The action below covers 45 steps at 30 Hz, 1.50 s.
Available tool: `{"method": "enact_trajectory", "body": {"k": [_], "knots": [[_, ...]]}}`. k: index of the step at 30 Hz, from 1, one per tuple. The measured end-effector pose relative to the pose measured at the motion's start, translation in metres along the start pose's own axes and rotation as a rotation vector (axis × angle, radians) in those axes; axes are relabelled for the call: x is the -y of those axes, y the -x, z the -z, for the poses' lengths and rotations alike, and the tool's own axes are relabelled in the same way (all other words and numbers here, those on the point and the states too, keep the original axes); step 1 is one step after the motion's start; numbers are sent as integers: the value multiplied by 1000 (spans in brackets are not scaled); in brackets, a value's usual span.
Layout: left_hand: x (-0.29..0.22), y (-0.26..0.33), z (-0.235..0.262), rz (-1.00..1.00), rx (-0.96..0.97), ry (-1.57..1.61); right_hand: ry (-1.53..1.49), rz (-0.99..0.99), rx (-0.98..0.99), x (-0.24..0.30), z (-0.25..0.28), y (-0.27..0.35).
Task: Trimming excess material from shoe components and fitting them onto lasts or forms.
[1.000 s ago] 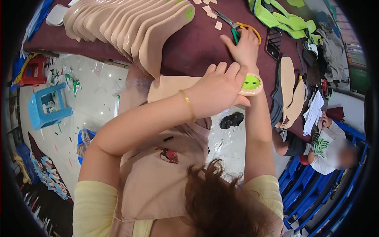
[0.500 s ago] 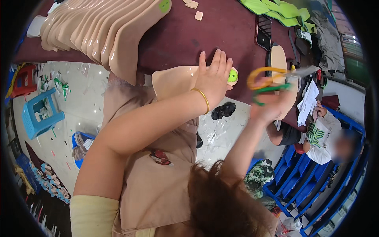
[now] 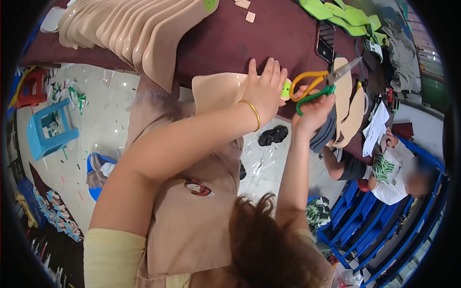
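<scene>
My left hand point(image 3: 265, 93) lies flat with fingers stretched out on a beige, glossy, sole-shaped piece point(image 3: 218, 89) at the table's near edge. A bright green patch point(image 3: 286, 90) with dark dots marks that piece's right end, just past my fingertips. To the right, my right hand point(image 3: 314, 109) is closed around a pair of scissors point(image 3: 326, 81) with one orange and one green handle. Their metal blades point up and to the right, away from the beige piece. Beyond them lie more beige sole-shaped pieces point(image 3: 354, 113).
A row of overlapping beige pieces point(image 3: 161, 53) covers the dark red table point(image 3: 225, 43) at far left. A phone point(image 3: 325, 41) and green sole-shaped pieces point(image 3: 331, 12) lie at far right. A blue stool point(image 3: 50, 129) stands on the floor at left; another person point(image 3: 391, 168) sits at right.
My right hand has come left with the scissors, closer to the beige piece's green end, and the blades now tilt more upward. My left hand stays flat on the piece.
</scene>
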<state>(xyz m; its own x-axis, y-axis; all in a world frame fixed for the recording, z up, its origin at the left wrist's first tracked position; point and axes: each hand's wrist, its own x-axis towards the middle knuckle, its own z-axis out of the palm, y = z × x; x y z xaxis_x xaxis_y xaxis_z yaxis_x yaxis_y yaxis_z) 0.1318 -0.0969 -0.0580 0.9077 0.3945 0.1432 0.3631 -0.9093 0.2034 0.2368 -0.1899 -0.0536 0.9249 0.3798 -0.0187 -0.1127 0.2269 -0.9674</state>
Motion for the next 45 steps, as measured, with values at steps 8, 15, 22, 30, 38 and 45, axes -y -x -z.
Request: {"method": "enact_trajectory", "body": {"k": [8,15,22,30,38,45], "knots": [[23,5,24,61,-28,55,151,-8,174,3,-21,-15],[103,90,102,471,76,616,309,124,200,4,-28,-6],[86,80,70,570,-24,1046,3,-89,403,-18,-88,63],[81,85,65,580,-92,1029,146,-128,481,-10,-82,57],[95,97,99,568,-295,932,744,350,299,32,-116,-46],[99,114,61,328,-483,854,603,-82,620,-12,-175,13]]}}
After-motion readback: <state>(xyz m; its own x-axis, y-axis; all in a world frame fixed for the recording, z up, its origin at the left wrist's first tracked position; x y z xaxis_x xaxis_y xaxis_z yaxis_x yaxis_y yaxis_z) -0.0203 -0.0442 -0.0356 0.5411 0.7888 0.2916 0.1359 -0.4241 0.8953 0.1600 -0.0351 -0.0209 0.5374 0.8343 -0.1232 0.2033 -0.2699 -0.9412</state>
